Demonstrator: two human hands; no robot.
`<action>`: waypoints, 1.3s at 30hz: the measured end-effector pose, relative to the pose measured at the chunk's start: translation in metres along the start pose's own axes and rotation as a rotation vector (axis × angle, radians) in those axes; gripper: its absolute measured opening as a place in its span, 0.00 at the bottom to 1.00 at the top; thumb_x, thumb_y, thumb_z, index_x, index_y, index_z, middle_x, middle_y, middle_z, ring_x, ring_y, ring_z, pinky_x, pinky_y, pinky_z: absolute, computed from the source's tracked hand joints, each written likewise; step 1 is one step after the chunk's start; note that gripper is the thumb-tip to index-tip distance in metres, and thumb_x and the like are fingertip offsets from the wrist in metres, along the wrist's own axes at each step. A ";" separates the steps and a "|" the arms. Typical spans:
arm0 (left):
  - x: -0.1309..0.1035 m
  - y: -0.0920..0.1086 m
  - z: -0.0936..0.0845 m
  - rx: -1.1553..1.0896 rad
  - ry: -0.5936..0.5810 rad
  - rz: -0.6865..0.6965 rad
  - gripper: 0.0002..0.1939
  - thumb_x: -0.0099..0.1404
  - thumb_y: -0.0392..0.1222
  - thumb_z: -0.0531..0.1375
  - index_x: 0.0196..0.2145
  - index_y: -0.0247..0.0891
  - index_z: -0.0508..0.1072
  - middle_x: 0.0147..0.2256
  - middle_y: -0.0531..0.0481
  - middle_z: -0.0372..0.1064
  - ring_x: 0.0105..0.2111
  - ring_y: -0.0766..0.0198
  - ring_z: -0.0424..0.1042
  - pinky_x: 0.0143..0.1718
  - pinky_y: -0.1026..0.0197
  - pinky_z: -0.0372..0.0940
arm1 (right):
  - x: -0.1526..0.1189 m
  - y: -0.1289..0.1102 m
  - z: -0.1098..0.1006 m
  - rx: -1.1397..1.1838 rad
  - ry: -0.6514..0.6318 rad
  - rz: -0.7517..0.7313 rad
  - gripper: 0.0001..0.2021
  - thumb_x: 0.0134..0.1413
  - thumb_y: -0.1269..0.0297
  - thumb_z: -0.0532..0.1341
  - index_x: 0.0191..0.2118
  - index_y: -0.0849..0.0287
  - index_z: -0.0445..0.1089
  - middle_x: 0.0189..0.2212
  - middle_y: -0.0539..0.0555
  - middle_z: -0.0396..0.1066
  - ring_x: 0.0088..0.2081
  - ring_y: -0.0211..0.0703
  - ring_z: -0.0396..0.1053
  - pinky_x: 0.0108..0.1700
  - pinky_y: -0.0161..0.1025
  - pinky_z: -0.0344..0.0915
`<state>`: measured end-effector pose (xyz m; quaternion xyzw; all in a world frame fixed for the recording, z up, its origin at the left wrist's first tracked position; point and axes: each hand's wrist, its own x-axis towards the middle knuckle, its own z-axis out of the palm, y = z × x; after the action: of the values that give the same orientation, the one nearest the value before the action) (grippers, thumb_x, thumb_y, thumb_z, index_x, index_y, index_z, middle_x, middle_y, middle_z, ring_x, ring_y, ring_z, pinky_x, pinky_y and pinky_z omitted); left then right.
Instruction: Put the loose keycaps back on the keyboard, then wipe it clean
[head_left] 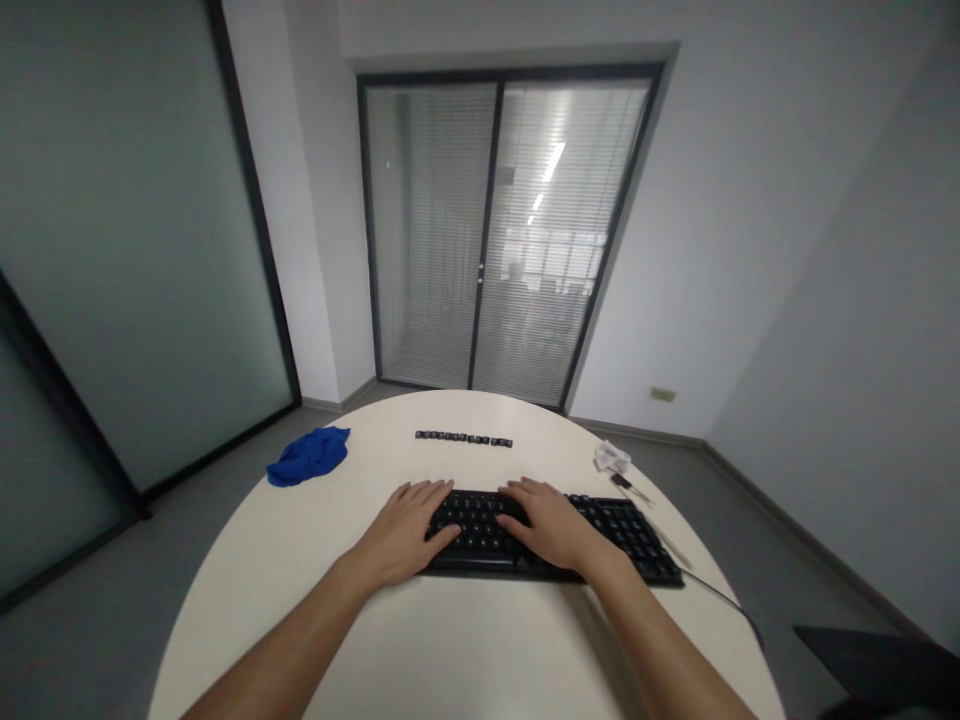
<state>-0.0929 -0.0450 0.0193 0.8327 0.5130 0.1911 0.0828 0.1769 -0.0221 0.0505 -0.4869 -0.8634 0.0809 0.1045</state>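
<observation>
A black keyboard (484, 535) lies across the pale round table, its number pad toward the right. My left hand (401, 530) rests over its left end, fingers together and thumb stretched out over the keys. My right hand (551, 525) lies over the keys right of the middle, with its fingers extended and the thumb pointing left. Neither hand holds anything. Beyond the keyboard, several loose black keycaps (463, 438) stand in a row on the table. Keys under both palms are hidden.
A crumpled blue cloth (309, 456) lies at the table's left edge. By the right edge are a clear plastic wrapper (612, 458), a small tool with a black end (621, 482) and a thin pale stick (671, 545). The keyboard cable (716, 592) runs off the right edge.
</observation>
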 end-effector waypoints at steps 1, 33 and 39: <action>0.000 0.000 0.001 0.022 -0.016 0.001 0.34 0.71 0.61 0.49 0.67 0.41 0.58 0.67 0.43 0.56 0.66 0.50 0.55 0.68 0.44 0.45 | -0.008 0.010 0.000 -0.026 0.001 0.057 0.29 0.64 0.47 0.55 0.64 0.59 0.64 0.64 0.62 0.62 0.66 0.60 0.54 0.67 0.59 0.45; 0.049 0.064 0.051 0.225 0.055 -0.116 0.31 0.73 0.57 0.45 0.66 0.38 0.61 0.67 0.41 0.54 0.67 0.46 0.54 0.67 0.41 0.48 | -0.027 0.008 0.034 -0.064 0.281 0.291 0.34 0.64 0.40 0.48 0.66 0.57 0.62 0.68 0.60 0.55 0.69 0.56 0.48 0.69 0.54 0.38; 0.045 0.064 0.048 0.206 0.015 -0.081 0.34 0.72 0.59 0.44 0.66 0.36 0.60 0.67 0.40 0.54 0.67 0.44 0.52 0.66 0.40 0.46 | -0.031 0.012 0.034 -0.039 0.212 0.298 0.36 0.65 0.37 0.45 0.67 0.57 0.59 0.69 0.61 0.51 0.70 0.56 0.45 0.69 0.55 0.36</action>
<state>-0.0028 -0.0317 0.0075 0.8140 0.5636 0.1403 0.0006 0.1933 -0.0443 0.0120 -0.6172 -0.7673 0.0269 0.1720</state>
